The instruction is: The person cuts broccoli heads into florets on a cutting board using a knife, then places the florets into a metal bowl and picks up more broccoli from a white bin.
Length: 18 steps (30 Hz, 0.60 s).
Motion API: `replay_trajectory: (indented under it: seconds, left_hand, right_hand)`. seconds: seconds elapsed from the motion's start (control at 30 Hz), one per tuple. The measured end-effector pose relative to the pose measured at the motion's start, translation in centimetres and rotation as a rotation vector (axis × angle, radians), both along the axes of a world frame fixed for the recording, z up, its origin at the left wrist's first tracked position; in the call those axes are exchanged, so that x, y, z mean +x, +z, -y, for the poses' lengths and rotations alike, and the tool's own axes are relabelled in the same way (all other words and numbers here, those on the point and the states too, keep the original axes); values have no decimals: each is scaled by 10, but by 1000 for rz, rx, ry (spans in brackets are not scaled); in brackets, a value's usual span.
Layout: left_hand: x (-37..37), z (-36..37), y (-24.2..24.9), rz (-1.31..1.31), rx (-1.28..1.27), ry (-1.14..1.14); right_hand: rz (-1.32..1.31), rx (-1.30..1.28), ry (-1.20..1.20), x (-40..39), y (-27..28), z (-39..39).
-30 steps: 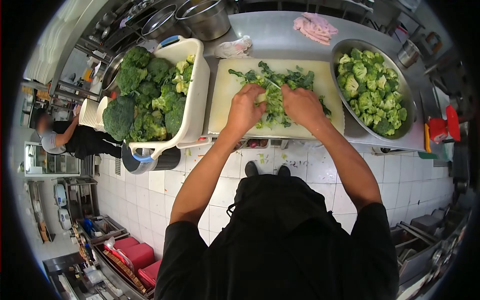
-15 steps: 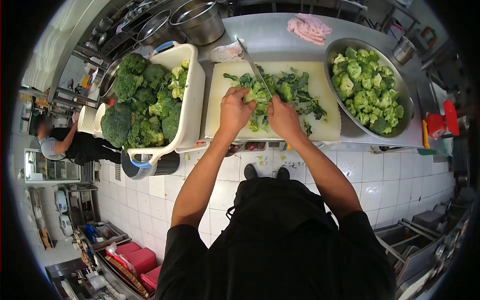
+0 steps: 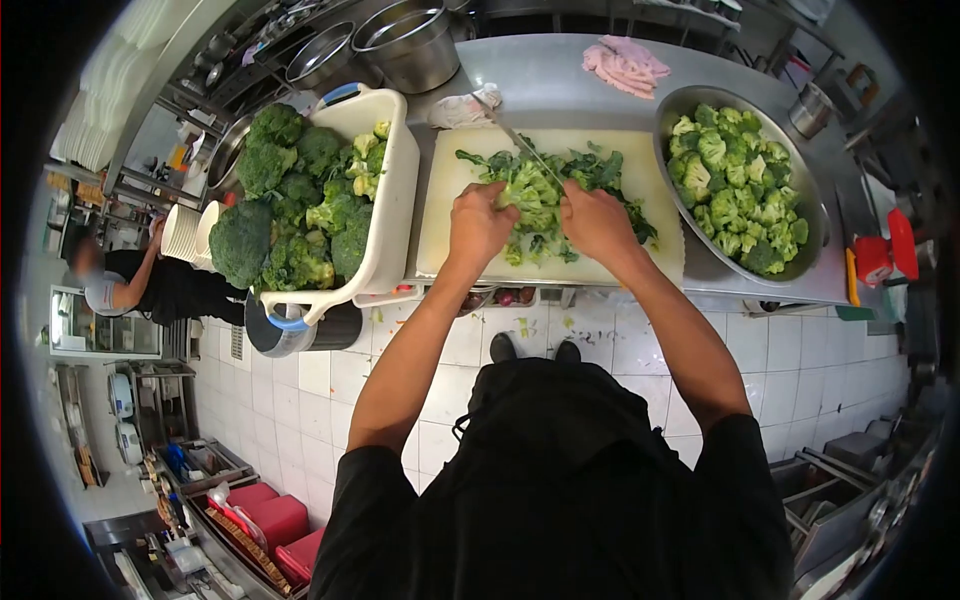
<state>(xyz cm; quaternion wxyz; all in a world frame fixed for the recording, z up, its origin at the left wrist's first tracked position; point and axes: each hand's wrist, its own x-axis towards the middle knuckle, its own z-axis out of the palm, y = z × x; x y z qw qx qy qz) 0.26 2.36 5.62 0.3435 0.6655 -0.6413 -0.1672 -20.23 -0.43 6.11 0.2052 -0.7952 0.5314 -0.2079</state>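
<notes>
My left hand (image 3: 481, 222) is closed around a head of broccoli (image 3: 530, 200) above the cutting board (image 3: 450, 240). In my right hand (image 3: 598, 222) is the handle of a knife (image 3: 527, 147), its long blade slanting up and left across the far side of the broccoli. Cut leaves and stems (image 3: 595, 170) lie on the board behind and around both hands. Left of the board, a white tub (image 3: 400, 170) is heaped with whole broccoli heads (image 3: 240, 240). On the right, a steel bowl (image 3: 815, 190) holds many cut florets (image 3: 740, 190).
A pink cloth (image 3: 625, 65) and a white cloth (image 3: 465, 107) lie on the steel counter (image 3: 540, 70). Steel pots (image 3: 405, 50) stand at the back left. A red object (image 3: 885, 250) sits by the right end. Another person (image 3: 130, 280) stands far left near stacked white containers (image 3: 182, 235).
My right hand has moved right, and the knife blade now lies at a lower slant across the broccoli. My left hand still grips the head, which shows more fully. The view has shifted slightly.
</notes>
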Motion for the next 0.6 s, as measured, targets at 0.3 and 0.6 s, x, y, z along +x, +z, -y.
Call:
replay_trajectory:
  seconds: [0.3,0.6]
  left_hand:
    - [21,-8,11,106,-50,-82]
    - [17,-16,6,112,-138,-195]
  right_hand:
    - [175,-13,-163,-14,-37,-10]
    - [281,-17,-88,14,-11,-36]
